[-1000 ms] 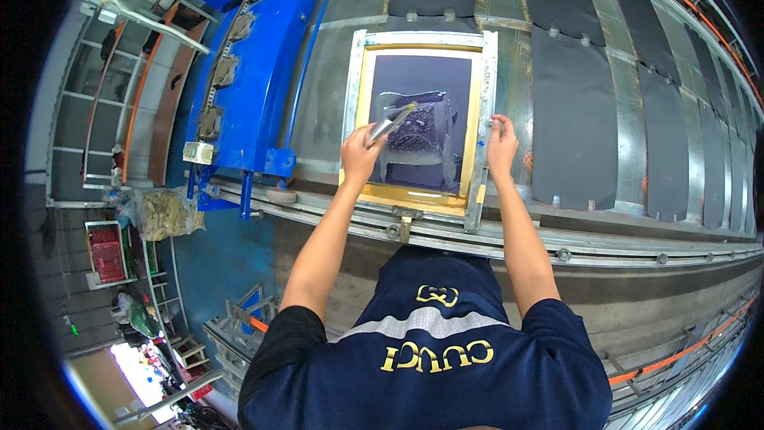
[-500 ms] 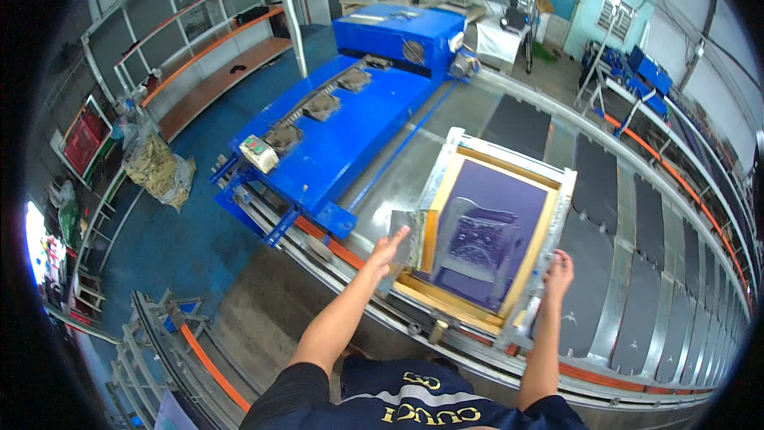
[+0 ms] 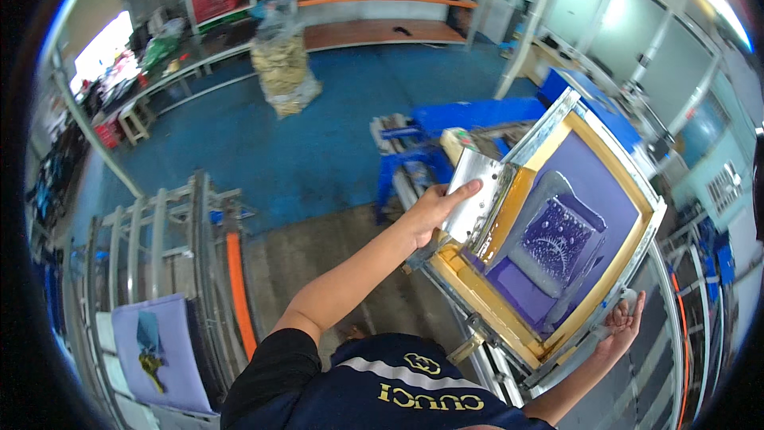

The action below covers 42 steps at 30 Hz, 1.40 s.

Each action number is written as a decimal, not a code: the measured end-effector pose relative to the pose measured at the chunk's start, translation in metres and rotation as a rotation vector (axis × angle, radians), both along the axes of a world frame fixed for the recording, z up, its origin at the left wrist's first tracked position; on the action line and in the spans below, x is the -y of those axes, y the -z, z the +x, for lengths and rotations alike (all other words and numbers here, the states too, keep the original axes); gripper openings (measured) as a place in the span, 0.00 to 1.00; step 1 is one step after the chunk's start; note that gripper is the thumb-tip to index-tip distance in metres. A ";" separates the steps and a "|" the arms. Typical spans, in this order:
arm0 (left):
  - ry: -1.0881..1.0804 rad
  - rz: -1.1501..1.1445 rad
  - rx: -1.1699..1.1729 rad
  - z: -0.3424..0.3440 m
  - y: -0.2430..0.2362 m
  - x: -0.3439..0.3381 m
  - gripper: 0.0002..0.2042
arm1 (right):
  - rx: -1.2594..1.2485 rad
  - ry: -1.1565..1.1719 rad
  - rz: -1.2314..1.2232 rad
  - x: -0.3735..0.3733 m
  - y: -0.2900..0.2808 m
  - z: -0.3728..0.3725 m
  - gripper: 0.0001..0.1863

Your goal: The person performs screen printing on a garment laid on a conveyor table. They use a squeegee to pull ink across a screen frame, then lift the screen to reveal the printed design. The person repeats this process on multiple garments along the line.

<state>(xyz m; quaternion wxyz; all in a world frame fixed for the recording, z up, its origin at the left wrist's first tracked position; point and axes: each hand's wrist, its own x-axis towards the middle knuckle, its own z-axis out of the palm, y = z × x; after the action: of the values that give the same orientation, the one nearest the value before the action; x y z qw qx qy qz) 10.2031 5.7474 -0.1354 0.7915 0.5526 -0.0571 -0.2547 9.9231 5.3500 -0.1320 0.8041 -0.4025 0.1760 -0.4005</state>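
My left hand (image 3: 436, 211) is closed around a squeegee (image 3: 477, 197) with a silver metal holder, thumb lying across the metal. The squeegee leans over the left side of a screen-printing frame (image 3: 646, 227), its amber-coloured edge just inside. Purple mesh (image 3: 593, 179) fills the frame, and a glossy, wet-looking patch (image 3: 557, 243) with pale marks covers its middle. Beside the frame's lower right edge is my right hand (image 3: 621, 325), with the index finger stretched out and the other fingers partly bent. No held object shows in it; whether it touches the frame is unclear.
A blue machine (image 3: 477, 114) stands beyond the frame. At lower left, a metal rack (image 3: 171, 227) carries a lilac sheet (image 3: 171, 350). A clear bag of tan material (image 3: 282, 76) stands on the blue floor, before orange-edged shelves (image 3: 374, 0). A rail runs along the right.
My view has swung left, so the frame and blue machine appear further right and turned. The squeegee stays in my left hand. My right index finger now stretches away from the frame edge.
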 end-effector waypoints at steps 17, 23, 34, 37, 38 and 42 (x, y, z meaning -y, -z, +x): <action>-0.692 0.315 0.042 -0.206 -0.019 0.058 0.57 | -0.055 -0.639 -0.027 0.112 0.034 0.119 0.21; -0.972 0.864 -0.002 -0.207 -0.012 0.063 0.49 | 0.077 -0.943 -0.087 0.113 0.050 0.111 0.23; -0.974 0.644 0.038 -0.012 0.073 0.045 0.23 | 0.400 -1.555 -0.601 0.122 0.144 0.250 0.30; -0.823 0.599 0.059 0.107 0.090 0.076 0.23 | 0.334 -1.699 -0.623 0.121 0.149 0.305 0.30; -0.762 0.601 0.069 0.142 0.090 0.086 0.23 | 0.339 -1.663 -0.638 0.122 0.149 0.326 0.30; -0.584 0.598 0.097 0.277 0.093 0.128 0.24 | 0.285 -1.569 -0.602 0.150 0.157 0.403 0.30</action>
<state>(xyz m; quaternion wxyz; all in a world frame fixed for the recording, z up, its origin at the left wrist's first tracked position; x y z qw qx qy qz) 10.4799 5.6194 -0.2285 0.6315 0.7624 0.1411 0.0015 10.3266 5.2001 -0.2890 0.7220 -0.5503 -0.3708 0.1959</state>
